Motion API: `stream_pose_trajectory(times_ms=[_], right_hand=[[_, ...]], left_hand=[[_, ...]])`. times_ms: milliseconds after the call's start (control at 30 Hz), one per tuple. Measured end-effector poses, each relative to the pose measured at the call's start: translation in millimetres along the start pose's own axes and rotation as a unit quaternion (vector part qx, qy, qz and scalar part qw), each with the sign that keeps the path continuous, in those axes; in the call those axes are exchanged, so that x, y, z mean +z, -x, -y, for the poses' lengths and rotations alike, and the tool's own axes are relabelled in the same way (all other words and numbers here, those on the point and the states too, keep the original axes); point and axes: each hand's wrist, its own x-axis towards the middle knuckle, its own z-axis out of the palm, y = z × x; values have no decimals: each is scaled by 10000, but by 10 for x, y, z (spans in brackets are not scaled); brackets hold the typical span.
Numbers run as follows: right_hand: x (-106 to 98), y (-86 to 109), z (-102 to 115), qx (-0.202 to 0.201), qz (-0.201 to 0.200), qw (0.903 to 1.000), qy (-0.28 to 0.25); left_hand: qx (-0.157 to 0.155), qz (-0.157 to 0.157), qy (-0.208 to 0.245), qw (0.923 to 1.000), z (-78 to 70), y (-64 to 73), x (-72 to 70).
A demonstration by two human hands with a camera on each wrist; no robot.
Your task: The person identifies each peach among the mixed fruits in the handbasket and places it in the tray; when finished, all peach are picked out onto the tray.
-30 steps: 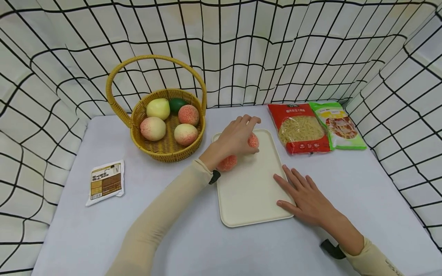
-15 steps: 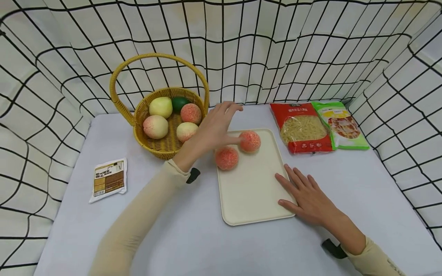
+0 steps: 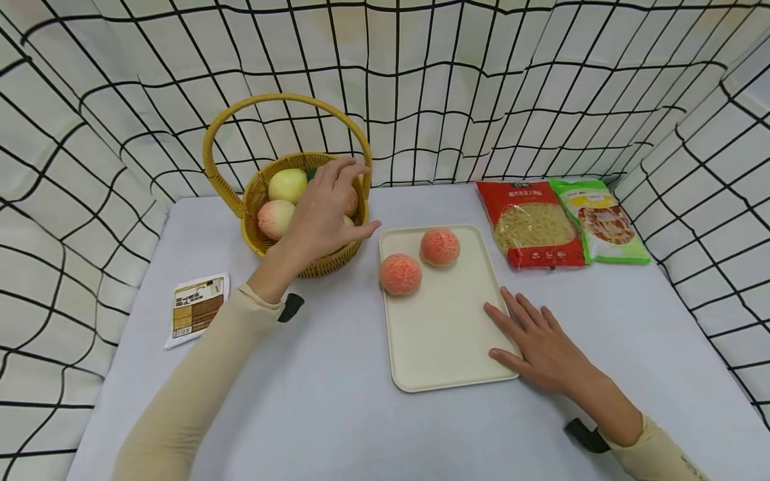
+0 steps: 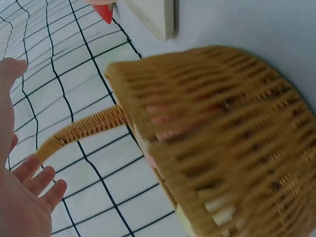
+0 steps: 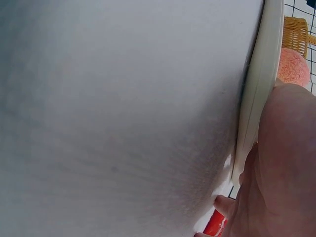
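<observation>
My left hand (image 3: 321, 217) hovers over the wicker basket (image 3: 255, 204), its fingers spread and holding nothing; it hides part of the fruit inside. In the basket I make out a yellow-green fruit (image 3: 287, 186), a pale pink peach (image 3: 275, 219), and a reddish peach (image 3: 351, 200) partly behind the fingers. Two reddish peaches, one at the left edge (image 3: 400, 274) and one farther back (image 3: 440, 246), sit on the cream tray (image 3: 445, 334). With fingers extended, my right hand (image 3: 538, 347) rests on the tray's right edge.
A red pasta bag (image 3: 532, 224) and a green food packet (image 3: 601, 220) lie at the back right. At the left lies a small white and brown packet (image 3: 198, 307). Black-grid white cloth walls (image 3: 421, 120) surround the table on the back and sides.
My left hand has let go of the farther peach on the tray and moved left to above the basket. My right hand has stayed on the tray's edge.
</observation>
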Motion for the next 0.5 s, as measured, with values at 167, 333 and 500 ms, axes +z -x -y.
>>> stream_pose_trajectory(times_ms=[167,333,500], right_hand=[[-2,2,6,-3,11,10000,-26],[1,6,-3,29,32,10000,-30],[12,-2,-9,25,34,10000,-28]], left_hand=[[-131,-191,29,9997,145,95,-79],[-607,-3,121,9981,268,199,-148],[-982,129,-23,9951,424,337,-213]])
